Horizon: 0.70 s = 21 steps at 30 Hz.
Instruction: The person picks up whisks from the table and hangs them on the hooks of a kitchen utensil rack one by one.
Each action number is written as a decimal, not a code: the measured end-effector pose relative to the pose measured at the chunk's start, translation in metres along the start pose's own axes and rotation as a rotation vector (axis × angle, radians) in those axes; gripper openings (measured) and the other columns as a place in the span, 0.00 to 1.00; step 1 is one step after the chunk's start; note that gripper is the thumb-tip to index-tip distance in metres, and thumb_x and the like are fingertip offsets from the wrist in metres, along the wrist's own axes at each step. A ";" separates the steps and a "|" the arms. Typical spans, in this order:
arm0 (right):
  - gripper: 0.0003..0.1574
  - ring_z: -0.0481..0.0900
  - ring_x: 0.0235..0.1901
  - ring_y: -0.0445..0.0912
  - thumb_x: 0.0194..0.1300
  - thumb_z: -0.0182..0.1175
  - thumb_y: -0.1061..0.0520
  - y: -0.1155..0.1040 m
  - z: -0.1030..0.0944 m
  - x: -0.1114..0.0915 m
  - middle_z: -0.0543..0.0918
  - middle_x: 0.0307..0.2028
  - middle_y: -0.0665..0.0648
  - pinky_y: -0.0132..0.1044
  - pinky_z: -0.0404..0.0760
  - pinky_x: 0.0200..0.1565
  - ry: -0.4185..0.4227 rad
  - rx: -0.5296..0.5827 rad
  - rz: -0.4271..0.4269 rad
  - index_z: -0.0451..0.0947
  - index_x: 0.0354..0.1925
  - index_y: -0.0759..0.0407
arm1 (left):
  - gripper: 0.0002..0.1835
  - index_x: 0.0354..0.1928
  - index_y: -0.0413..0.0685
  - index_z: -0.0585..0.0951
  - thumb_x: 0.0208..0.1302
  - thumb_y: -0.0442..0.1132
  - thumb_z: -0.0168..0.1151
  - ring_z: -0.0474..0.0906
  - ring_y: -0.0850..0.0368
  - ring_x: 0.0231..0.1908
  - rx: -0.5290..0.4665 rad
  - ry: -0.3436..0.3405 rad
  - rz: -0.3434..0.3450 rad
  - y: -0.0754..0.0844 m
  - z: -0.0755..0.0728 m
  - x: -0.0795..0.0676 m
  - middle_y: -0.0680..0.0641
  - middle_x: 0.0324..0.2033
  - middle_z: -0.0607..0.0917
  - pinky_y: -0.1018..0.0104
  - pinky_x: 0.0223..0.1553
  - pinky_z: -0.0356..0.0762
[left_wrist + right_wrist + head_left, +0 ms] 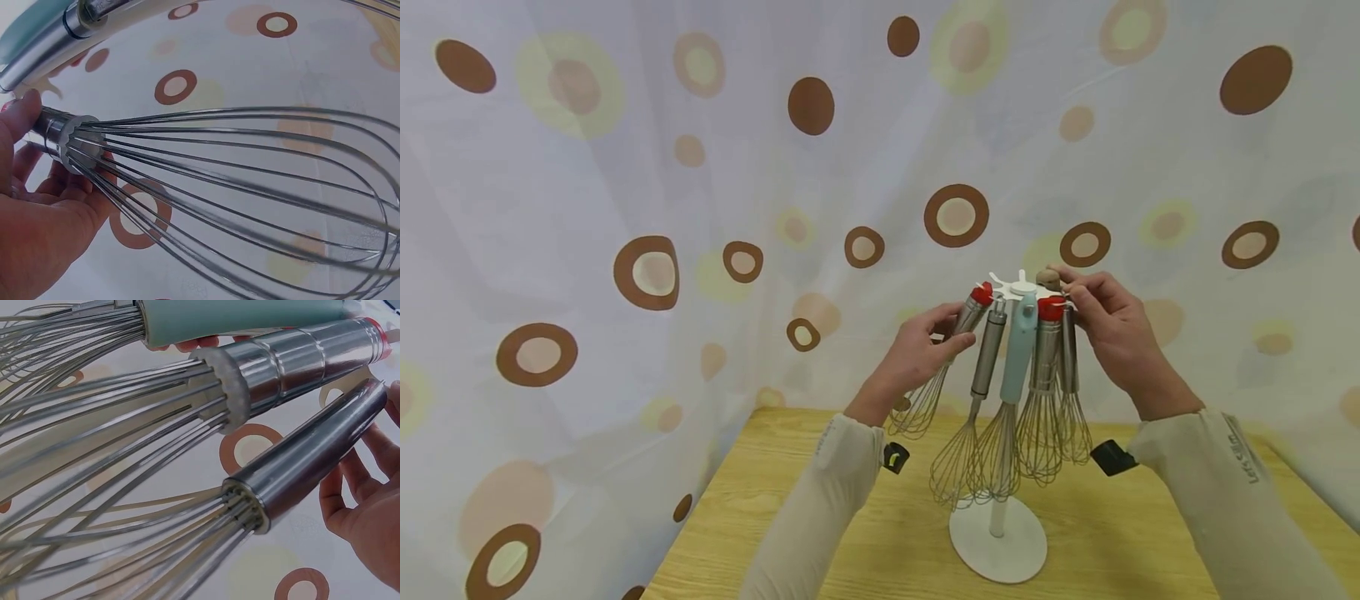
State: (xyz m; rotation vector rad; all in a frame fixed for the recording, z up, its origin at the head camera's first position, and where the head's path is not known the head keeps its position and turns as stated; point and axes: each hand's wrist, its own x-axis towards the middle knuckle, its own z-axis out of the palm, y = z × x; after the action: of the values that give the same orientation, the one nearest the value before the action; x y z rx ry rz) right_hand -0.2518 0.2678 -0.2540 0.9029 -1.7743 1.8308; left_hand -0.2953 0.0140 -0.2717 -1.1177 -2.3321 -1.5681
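Note:
A white rotating stand (1022,288) has several whisks hanging from its hooks. My left hand (921,346) grips the steel handle of a red-topped whisk (972,312) on the stand's left side, thumb across the handle and fingers behind. In the left wrist view its wire balloon (250,187) reaches out to the right. At the stand's right side, my right hand (1112,321) pinches the top end of a plain steel-handled whisk (312,456), with the other fingers loosely curved behind it. A brown knob-like end (1048,280) shows beside those fingertips.
Between the hands hang a light blue-handled whisk (1018,350), a slim steel whisk (989,350) and another red-topped whisk (1047,354). The stand's round white base (997,554) sits on the wooden table (865,508). A dotted curtain (850,167) closes off the back.

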 end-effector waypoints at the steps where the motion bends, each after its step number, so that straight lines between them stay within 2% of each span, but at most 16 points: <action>1: 0.08 0.63 0.64 0.41 0.73 0.47 0.59 0.000 0.000 -0.001 0.72 0.60 0.51 0.27 0.70 0.53 -0.002 0.003 0.001 0.72 0.42 0.62 | 0.25 0.64 0.51 0.71 0.66 0.44 0.60 0.76 0.60 0.45 -0.003 -0.001 -0.002 0.000 0.001 0.000 0.49 0.48 0.81 0.67 0.39 0.76; 8: 0.09 0.67 0.62 0.41 0.73 0.46 0.63 -0.004 -0.003 -0.006 0.74 0.59 0.52 0.28 0.71 0.53 -0.012 0.047 -0.022 0.73 0.41 0.64 | 0.23 0.62 0.51 0.73 0.66 0.41 0.60 0.77 0.57 0.45 -0.087 -0.011 -0.004 -0.001 0.014 0.001 0.48 0.48 0.81 0.67 0.40 0.78; 12: 0.09 0.68 0.61 0.42 0.72 0.47 0.66 -0.007 -0.002 -0.006 0.74 0.59 0.54 0.28 0.70 0.55 -0.026 0.053 -0.039 0.74 0.42 0.66 | 0.21 0.62 0.47 0.71 0.68 0.39 0.57 0.77 0.57 0.46 -0.060 -0.035 0.036 -0.003 0.020 0.003 0.45 0.48 0.80 0.69 0.44 0.76; 16: 0.09 0.68 0.61 0.42 0.71 0.49 0.65 -0.010 0.002 -0.007 0.74 0.60 0.53 0.27 0.70 0.54 -0.011 -0.016 -0.018 0.75 0.43 0.67 | 0.21 0.63 0.45 0.71 0.70 0.38 0.55 0.76 0.59 0.47 -0.046 -0.047 0.061 -0.007 0.023 0.000 0.45 0.49 0.80 0.69 0.47 0.74; 21: 0.13 0.67 0.62 0.41 0.71 0.50 0.63 -0.010 0.002 -0.009 0.74 0.60 0.52 0.26 0.70 0.54 0.002 -0.075 -0.004 0.76 0.48 0.68 | 0.21 0.64 0.47 0.70 0.71 0.40 0.52 0.75 0.59 0.51 -0.117 -0.055 0.072 -0.017 0.023 -0.010 0.45 0.52 0.78 0.69 0.49 0.73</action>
State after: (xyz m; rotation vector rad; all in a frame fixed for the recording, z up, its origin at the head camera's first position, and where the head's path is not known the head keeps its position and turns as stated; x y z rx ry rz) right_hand -0.2387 0.2677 -0.2535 0.8750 -1.8252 1.7498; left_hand -0.2923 0.0249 -0.2999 -1.2712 -2.2311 -1.6879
